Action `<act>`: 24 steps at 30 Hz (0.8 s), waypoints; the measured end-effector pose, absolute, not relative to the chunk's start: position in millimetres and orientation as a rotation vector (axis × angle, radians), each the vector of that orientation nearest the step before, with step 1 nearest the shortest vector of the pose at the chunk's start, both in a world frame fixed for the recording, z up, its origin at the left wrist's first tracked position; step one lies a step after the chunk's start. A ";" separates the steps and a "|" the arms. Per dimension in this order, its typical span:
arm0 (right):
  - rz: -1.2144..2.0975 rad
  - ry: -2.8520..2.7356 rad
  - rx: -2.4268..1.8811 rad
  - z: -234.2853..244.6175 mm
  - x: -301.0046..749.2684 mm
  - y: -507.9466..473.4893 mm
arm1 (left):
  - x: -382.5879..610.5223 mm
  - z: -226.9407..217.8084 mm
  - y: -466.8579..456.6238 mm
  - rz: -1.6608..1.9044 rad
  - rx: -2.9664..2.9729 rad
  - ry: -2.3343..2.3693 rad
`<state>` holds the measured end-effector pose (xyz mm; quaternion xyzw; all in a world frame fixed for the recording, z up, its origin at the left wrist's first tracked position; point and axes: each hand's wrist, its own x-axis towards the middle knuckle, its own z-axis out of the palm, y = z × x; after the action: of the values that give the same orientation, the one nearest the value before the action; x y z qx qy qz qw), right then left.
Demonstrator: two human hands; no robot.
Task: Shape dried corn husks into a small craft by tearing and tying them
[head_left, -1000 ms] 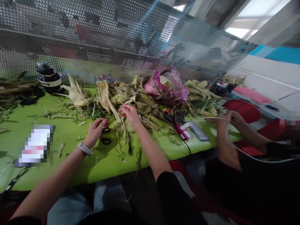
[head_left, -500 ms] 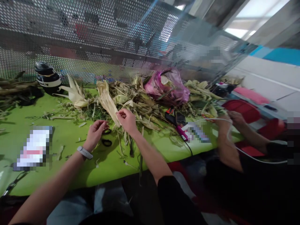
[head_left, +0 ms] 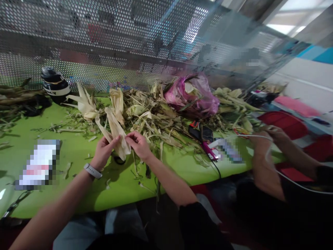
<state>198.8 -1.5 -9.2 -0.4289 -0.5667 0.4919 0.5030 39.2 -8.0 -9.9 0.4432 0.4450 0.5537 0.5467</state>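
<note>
Both my hands meet over the green table (head_left: 78, 191) on one pale dry corn husk (head_left: 116, 130). My left hand (head_left: 103, 152), with a white watch on its wrist, pinches the husk's left strip. My right hand (head_left: 137, 146) pinches its lower right edge. The husk fans up and back from my fingers. Under it lies a pair of black-handled scissors (head_left: 119, 160), mostly hidden. Behind my hands runs a long heap of husks and leaves (head_left: 161, 118).
A pink plastic bag (head_left: 192, 93) sits on the heap. A dark bottle (head_left: 55, 85) stands at the back left before a perforated metal screen (head_left: 130, 41). A blurred-out flat item (head_left: 39, 166) lies left. Another person's hands (head_left: 267, 142) hold a white cable at right, near tools (head_left: 205, 139).
My right hand pulled a husk out of the heap toward me. My left hand rose from the scissors and took hold of the husk too.
</note>
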 end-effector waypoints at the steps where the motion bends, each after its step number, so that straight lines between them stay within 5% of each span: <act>1: 1.199 -1.345 -1.038 -9.6 199.2 -0.3 | 38.3 -10.9 -7.6 1.317 1.052 1.050; 24: 1.114 -1.263 -1.098 -15.0 203.3 2.9 | 38.3 -10.8 -9.5 1.141 0.820 0.963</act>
<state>203.3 2.9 -15.0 -0.4610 -0.5305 0.4678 0.5359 38.3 -9.5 -10.8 0.3623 0.4254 0.5041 0.6585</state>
